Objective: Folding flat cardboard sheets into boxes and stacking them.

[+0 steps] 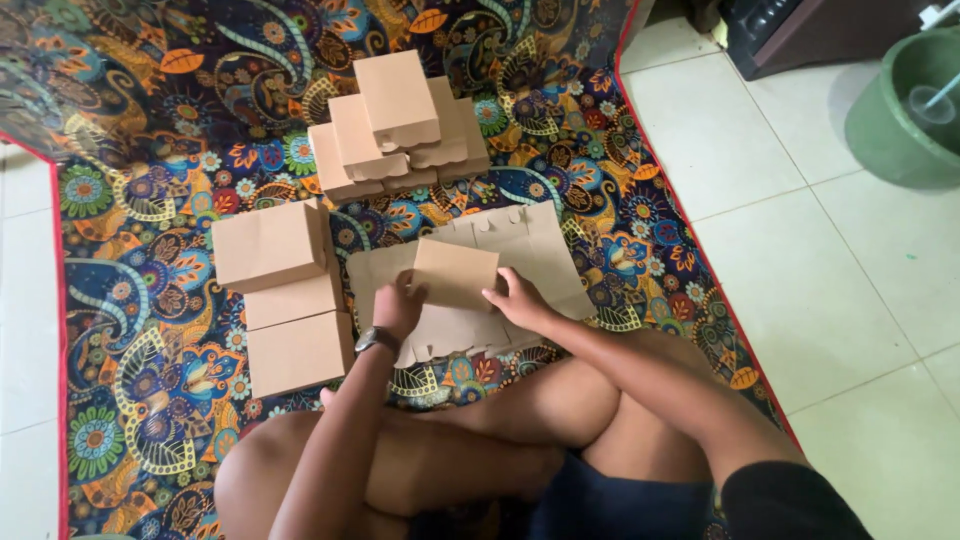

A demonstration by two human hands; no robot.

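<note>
I sit cross-legged on a patterned mat [150,150]. Both hands hold a brown cardboard box piece [455,272] that is partly folded, above a flat pile of unfolded cardboard blanks [540,250]. My left hand [400,303], with a watch on its wrist, grips the piece's left edge. My right hand [518,298] grips its right lower corner. A stack of folded brown boxes [285,290] lies to the left of my left hand. Another heap of folded boxes [395,125] sits farther away on the mat.
White tiled floor [800,200] lies to the right of the mat's red border. A green bucket [905,105] stands at the upper right, and a dark piece of furniture [800,30] is behind it. My bare knees fill the lower middle.
</note>
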